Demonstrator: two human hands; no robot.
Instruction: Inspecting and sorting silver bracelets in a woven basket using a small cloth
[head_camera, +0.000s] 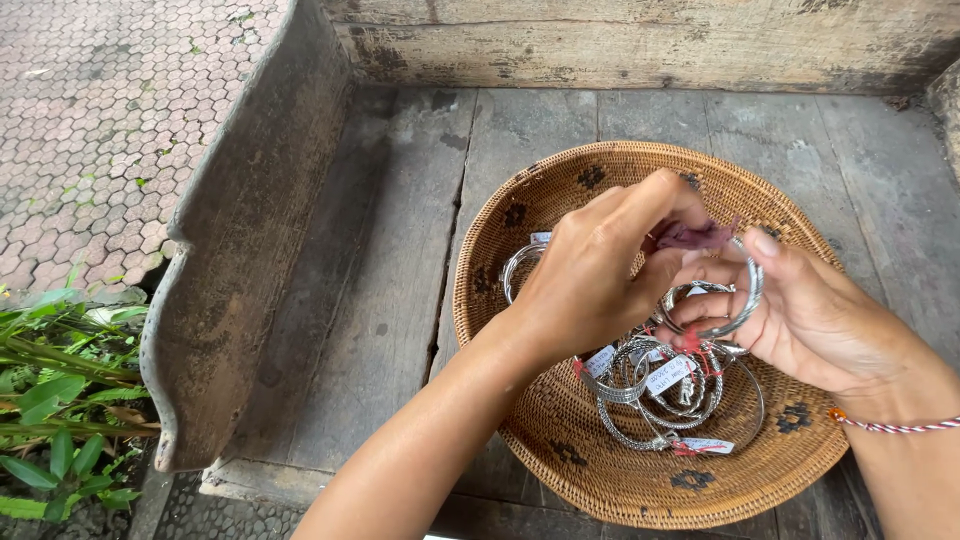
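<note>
Seen from above, a person's two hands work over a round woven basket (560, 440) set on a weathered grey wooden bench (400, 260). The right hand (815, 320) holds a silver bangle (735, 300) upright above the basket's middle, thumb along its outer edge and fingers (700, 305) curled through and under the ring. The left hand (590, 270) reaches across from the other side, its fingers pinched shut on a small purple cloth (695, 235) pressed against the top of the bangle. A red-and-white cord bracelet (890, 426) circles the right wrist. Beneath the hands, in the basket's bowl, lies a heap of more silver bangles (660, 395), several tied with red thread to small white paper tags (668, 376). A raised wooden side board (240, 250) borders the bench, with hexagonal paving (100, 110) and green leaves (60, 400) beyond it.
</note>
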